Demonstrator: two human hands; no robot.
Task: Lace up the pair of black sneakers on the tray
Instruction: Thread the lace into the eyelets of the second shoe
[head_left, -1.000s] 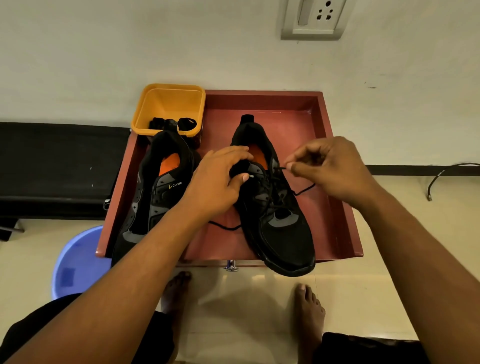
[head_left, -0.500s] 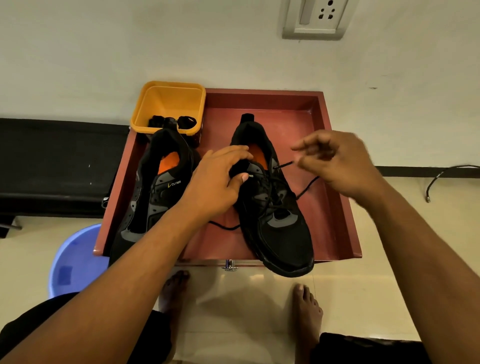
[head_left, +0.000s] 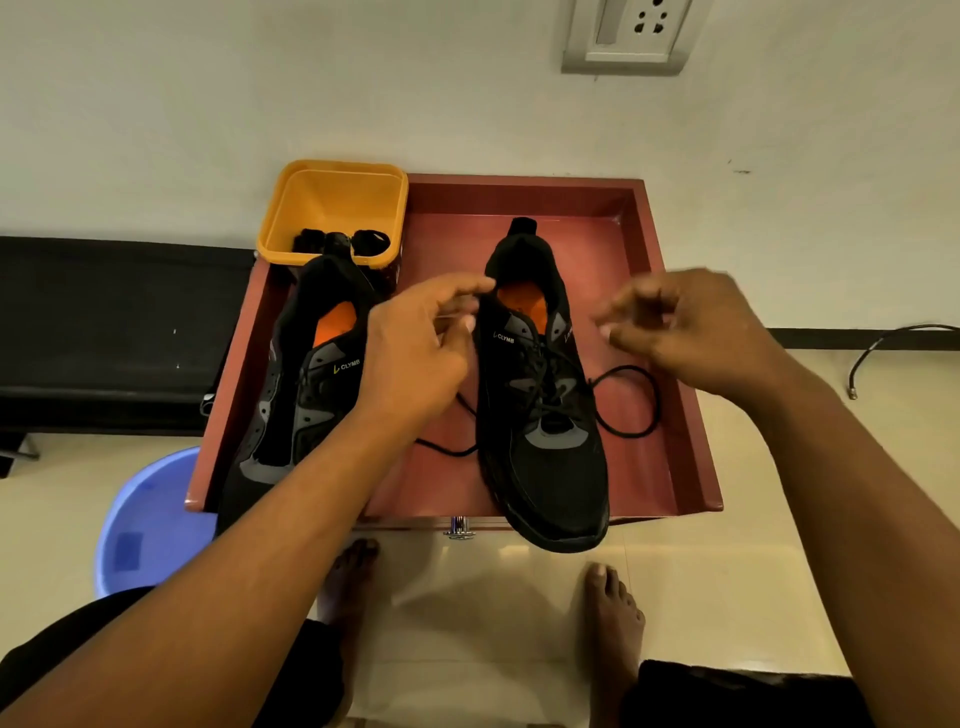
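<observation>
**Item:** pair of black mesh sneakers with grey overlays and orange insoles, side by side in a red-brown wooden tray (head_left: 698, 467), toes towards the person.
- The right-hand sneaker (head_left: 545, 467) is partly laced and its toe overhangs the near rim.
- The left-hand sneaker (head_left: 306, 384) shows no lace.

**Lace:** thin black round cord (head_left: 631, 402). One end loops on the tray floor right of the shoe, and the other trails out on its left.

**Handling (judged):**
- The shoes are light, with soft uppers that collapse under pressure, so steady each at the collar or sole.
- The cord is limp and a little slippery, so pinch it near the stiff tip for threading.

**Hands:**
- The left hand (head_left: 415, 358) has half-curled fingers at the laced shoe's collar; whether it grips cannot be told.
- The right hand (head_left: 691, 332) hovers above the loop with loosely curled, blurred fingers. No cord shows in it, so its hold is uncertain.

**Surroundings:**
- A yellow plastic tub (head_left: 337, 202) at the tray's far left corner holds a bundled black lace (head_left: 340, 241).
- A blue plastic bucket (head_left: 150, 519) stands on the floor.
</observation>
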